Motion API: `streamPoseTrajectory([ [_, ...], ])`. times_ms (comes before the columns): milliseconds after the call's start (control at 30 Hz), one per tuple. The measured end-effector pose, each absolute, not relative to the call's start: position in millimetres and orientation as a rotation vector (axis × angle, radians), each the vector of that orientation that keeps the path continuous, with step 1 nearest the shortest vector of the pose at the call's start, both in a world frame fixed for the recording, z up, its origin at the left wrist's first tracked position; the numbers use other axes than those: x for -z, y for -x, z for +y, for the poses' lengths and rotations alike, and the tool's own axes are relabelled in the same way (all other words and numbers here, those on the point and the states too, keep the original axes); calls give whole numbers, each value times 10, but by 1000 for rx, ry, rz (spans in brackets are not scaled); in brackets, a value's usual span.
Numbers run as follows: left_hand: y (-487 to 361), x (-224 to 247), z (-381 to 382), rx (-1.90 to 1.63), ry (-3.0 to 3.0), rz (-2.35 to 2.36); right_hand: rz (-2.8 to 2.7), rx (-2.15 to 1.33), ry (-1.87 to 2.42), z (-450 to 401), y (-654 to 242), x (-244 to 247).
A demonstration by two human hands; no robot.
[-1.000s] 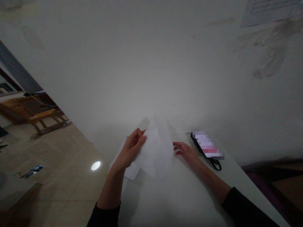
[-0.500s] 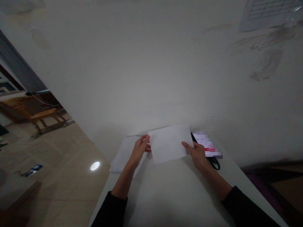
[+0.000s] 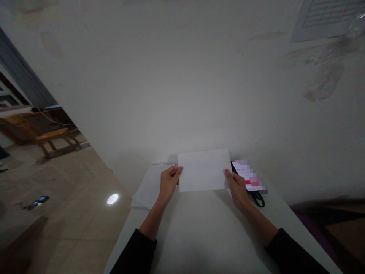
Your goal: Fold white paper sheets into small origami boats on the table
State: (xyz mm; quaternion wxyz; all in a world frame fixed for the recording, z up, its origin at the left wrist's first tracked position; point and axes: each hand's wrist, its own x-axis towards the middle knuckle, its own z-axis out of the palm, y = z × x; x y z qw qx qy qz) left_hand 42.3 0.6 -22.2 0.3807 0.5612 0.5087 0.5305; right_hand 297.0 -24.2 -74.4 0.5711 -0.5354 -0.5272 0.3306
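A rectangular white sheet of paper (image 3: 203, 170) lies level in front of me, pinched along its short sides. My left hand (image 3: 170, 184) grips its left edge, and my right hand (image 3: 237, 189) grips its right edge. Under and beside my left hand lies a looser white paper (image 3: 149, 186), partly hidden by my wrist and the held sheet. A black-cased phone (image 3: 248, 175) with a pixelated screen sits just past my right hand, with a black strap (image 3: 257, 198) at its near end.
The white table (image 3: 199, 238) runs against a scuffed white wall (image 3: 182, 95), with a gridded paper sheet (image 3: 327, 18) on the wall at upper right. Beyond the table's left edge, a wooden chair (image 3: 48, 139) stands on a tiled floor (image 3: 76, 228).
The sheet has gone from bent and raised in my left hand to flat and squared, now held by both hands. My right hand has closed on its right edge.
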Motion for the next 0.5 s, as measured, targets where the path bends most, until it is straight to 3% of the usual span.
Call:
streamPoseTrajectory([
  [133,-491,160,-33,-1410,-1311,1324,-1360,-296,1252,-314,-2991,644],
  [300,-585,70,-79,-1087,-1071,845,-1870,266,824,-440,-3008,589],
  [500,-529,112,-92,-1148,-1184,1092,-1994,560,936,-546,-2848,692],
])
